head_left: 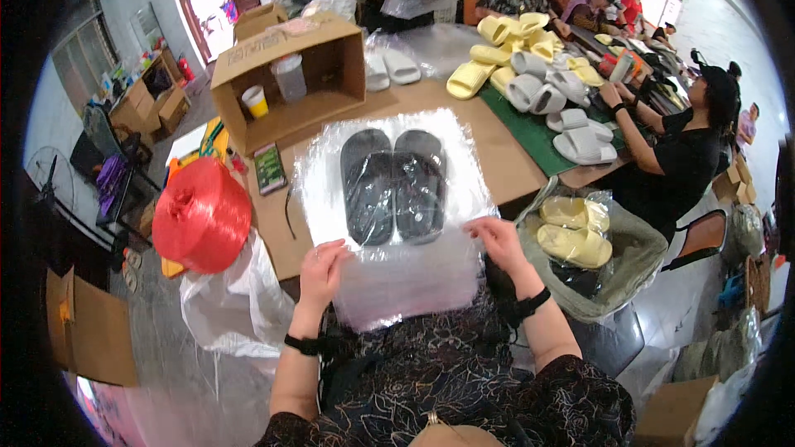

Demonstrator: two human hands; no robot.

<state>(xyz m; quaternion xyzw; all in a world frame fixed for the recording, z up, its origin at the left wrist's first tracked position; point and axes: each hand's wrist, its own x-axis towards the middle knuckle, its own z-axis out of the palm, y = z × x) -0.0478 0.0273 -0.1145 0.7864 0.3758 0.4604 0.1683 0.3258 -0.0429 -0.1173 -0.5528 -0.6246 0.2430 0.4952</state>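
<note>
Remotely, I watch my left hand (pixel 325 269) and right hand (pixel 501 242) pinch a clear bag (pixel 321 178) around dark slippers (pixel 407 190).

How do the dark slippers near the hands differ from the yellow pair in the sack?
Colour: the dark slippers are near-black, the yellow pair pale yellow.
Place: the dark slippers lie at the table, the yellow pair in a greenish sack.
Pose: the dark slippers run up the picture, the yellow pair across it.
Clear plastic shows around both.
</note>
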